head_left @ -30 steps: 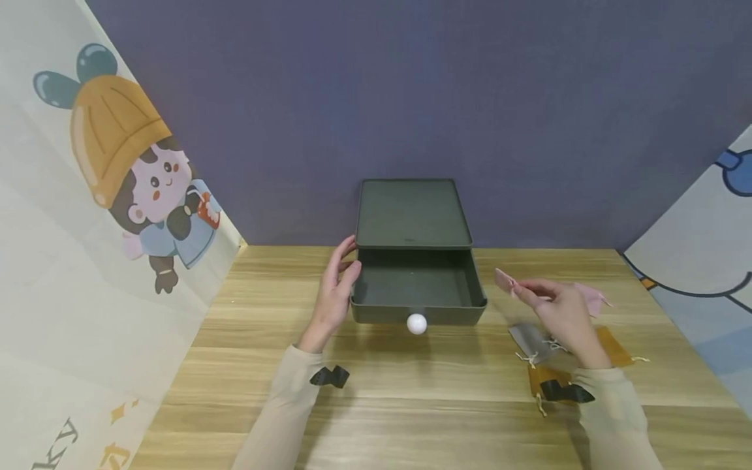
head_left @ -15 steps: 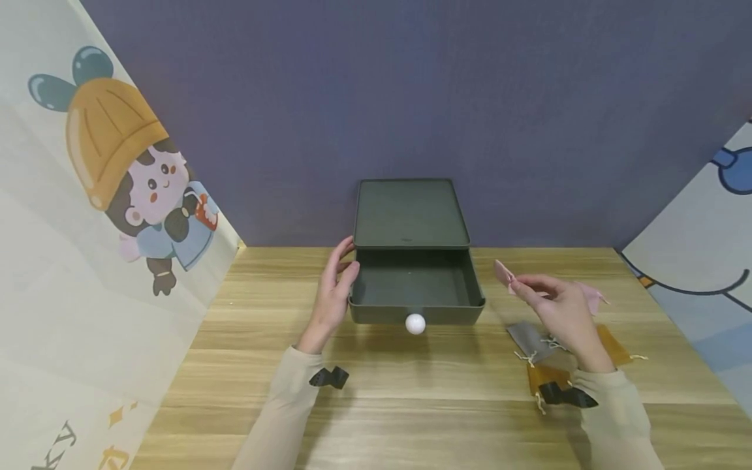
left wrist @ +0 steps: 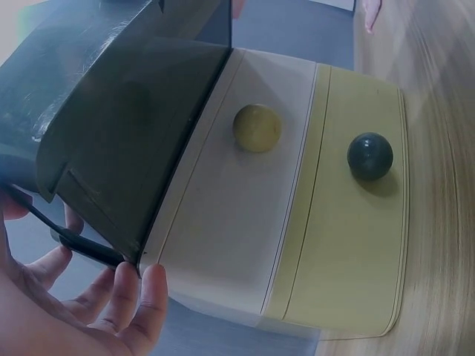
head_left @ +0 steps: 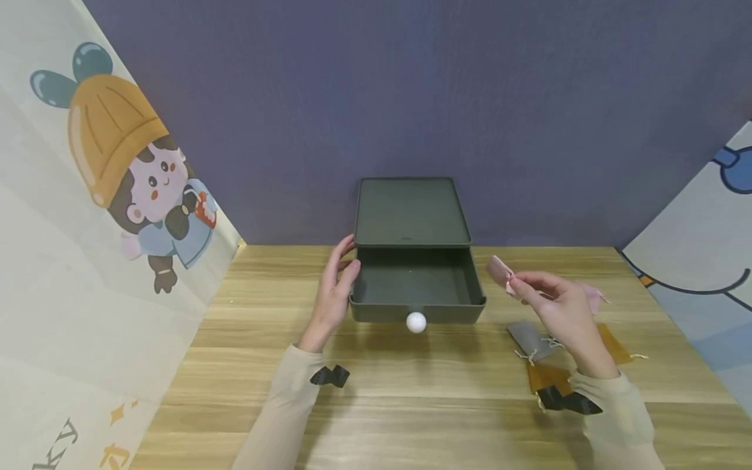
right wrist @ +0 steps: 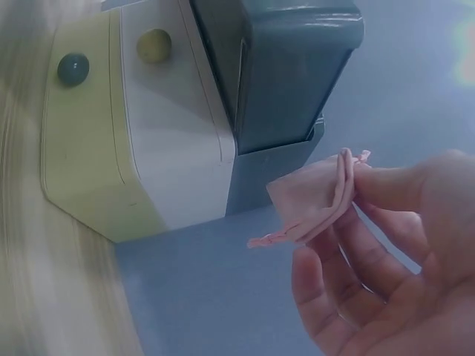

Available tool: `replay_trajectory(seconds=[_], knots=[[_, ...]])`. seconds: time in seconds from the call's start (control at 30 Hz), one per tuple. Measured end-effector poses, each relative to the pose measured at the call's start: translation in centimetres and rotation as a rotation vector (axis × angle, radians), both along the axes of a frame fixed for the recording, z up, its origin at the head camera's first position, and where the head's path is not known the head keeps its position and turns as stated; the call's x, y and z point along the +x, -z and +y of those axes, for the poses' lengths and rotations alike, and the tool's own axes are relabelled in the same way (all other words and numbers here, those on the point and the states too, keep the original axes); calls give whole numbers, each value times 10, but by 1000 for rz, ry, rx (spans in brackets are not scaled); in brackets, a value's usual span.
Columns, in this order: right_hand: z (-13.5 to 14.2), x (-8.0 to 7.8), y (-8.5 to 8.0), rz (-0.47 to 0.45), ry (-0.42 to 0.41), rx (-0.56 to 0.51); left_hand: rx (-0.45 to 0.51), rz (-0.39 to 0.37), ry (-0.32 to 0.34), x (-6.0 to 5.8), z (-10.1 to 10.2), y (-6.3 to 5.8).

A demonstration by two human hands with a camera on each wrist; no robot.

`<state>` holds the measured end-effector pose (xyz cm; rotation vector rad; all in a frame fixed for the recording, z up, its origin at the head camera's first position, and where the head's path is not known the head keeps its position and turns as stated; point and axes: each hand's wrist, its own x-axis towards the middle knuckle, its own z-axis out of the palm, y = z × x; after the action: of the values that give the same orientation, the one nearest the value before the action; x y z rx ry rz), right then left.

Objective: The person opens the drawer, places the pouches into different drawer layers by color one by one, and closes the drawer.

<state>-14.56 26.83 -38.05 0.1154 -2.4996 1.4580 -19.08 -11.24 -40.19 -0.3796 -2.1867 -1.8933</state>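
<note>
A dark green drawer unit (head_left: 411, 212) stands against the back wall, its top drawer (head_left: 420, 313) pulled out, with a white knob (head_left: 416, 322) on the front. That drawer's inside is bare. My left hand (head_left: 333, 294) rests at the left side of the unit, thumb by the drawer's rim and fingers farther back along the side. To the right of the drawer, above the table, my right hand (head_left: 558, 313) pinches a small pink drawstring pouch (right wrist: 308, 196) between thumb and fingers. The pouch's free end points toward the drawer.
On the table at right lie a grey pouch (head_left: 529, 339), two mustard-orange pouches (head_left: 613, 344) and another pink pouch (head_left: 593, 295), partly hidden behind my right hand. Beneath the green drawer are a white drawer (left wrist: 223, 200) with a yellow knob and a yellow-green drawer (left wrist: 338, 245) with a dark knob.
The right hand has turned the pink pouch slightly and raised it a little, its free end shifting left toward the drawer. My left hand and the drawer have stayed in place.
</note>
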Motion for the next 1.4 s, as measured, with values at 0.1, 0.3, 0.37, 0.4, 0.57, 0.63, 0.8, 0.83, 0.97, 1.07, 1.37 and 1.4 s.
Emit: replay_trajectory(seconds=[0.1, 0.3, 0.37, 0.4, 0.57, 0.63, 0.8, 0.83, 0.97, 1.07, 1.37, 1.4], knots=[[-1, 2, -2, -5, 6, -14, 1, 4, 0, 0, 0, 0], [-6, 6, -8, 20, 5, -61, 1, 6, -4, 0, 0, 0], [-8, 8, -11, 48, 2, -67, 3, 6, -4, 0, 1, -1], [-9, 9, -12, 61, 0, -71, 4, 6, -4, 0, 1, -1], [-12, 12, -17, 92, -8, -81, 6, 2, -9, 0, 2, -2], [-12, 14, -19, 85, 3, -78, 6, 2, -9, 0, 2, -2], [-13, 17, -22, 65, 20, -58, 16, 7, -17, 0, 0, -2], [-13, 18, -23, 65, 19, -55, 16, 8, -19, 0, 0, -2], [-19, 21, -26, 93, 4, -59, 8, 0, -21, 1, 0, -1], [-25, 24, -30, 133, -22, -85, 3, -2, -13, 1, 0, -1], [-40, 28, -36, 169, -107, -135, -1, 1, -11, 1, 1, 0], [-41, 28, -37, 174, -103, -121, -1, 1, -10, 1, 1, 0]])
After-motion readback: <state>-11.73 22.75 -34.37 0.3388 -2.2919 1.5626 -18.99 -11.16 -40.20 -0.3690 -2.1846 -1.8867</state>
